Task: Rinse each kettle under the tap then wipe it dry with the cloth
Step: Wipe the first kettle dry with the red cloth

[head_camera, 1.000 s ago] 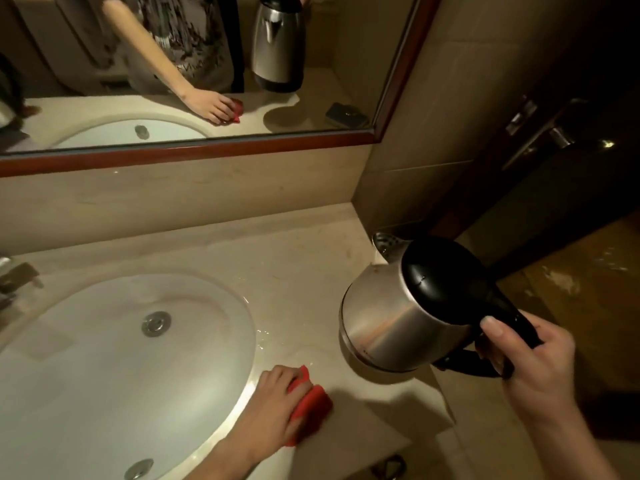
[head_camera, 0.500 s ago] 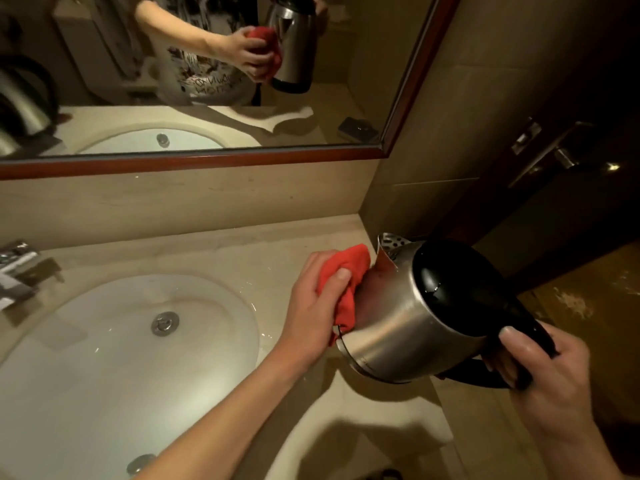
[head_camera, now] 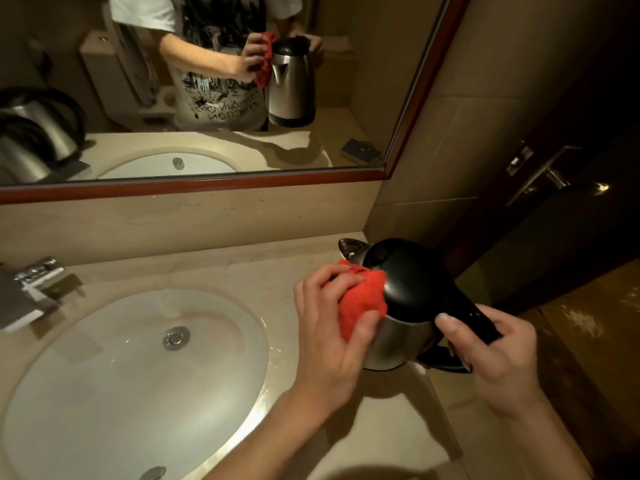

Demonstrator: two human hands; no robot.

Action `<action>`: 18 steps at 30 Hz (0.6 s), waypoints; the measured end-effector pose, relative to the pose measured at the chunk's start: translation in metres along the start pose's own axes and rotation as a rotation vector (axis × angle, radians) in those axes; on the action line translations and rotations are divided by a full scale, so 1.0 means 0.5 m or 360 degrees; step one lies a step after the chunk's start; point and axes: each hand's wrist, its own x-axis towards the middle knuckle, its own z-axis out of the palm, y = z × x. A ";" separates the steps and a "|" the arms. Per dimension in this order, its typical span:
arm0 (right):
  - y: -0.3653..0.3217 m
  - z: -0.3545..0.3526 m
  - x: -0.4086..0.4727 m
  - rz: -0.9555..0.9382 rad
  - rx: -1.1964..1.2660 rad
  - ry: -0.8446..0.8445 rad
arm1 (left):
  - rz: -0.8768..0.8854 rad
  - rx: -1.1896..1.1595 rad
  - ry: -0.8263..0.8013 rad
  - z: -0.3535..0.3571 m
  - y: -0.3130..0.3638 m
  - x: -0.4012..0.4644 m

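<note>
The kettle hangs above the desk at the basin's three o'clock, spout toward eleven, handle toward five. The right hand grips that handle; the left hand, nearer the spout side, presses the bunched red cloth against lid and steel wall.

Kettle right of sink
</note>
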 end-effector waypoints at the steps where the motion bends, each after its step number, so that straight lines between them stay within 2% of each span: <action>1: -0.001 0.006 0.002 -0.0019 -0.0023 -0.0013 | -0.0092 -0.0032 0.0017 -0.007 -0.015 0.004; 3: -0.002 0.020 0.005 -0.0020 -0.0057 -0.0004 | -0.0309 -0.0114 0.0051 -0.014 -0.026 0.006; 5: -0.001 0.033 0.004 -0.0001 -0.0038 0.0000 | -0.0359 -0.0068 0.0096 -0.014 -0.016 0.004; 10: 0.005 0.058 -0.001 0.0046 0.0090 0.0013 | -0.0010 0.0415 0.0096 -0.024 0.024 0.028; 13: 0.003 0.071 0.003 0.0079 0.0083 0.0085 | 0.0298 0.0954 -0.0048 -0.030 0.044 0.061; 18: 0.005 0.089 0.011 0.0162 0.0073 0.0182 | 0.0474 0.1406 -0.0394 -0.037 0.067 0.136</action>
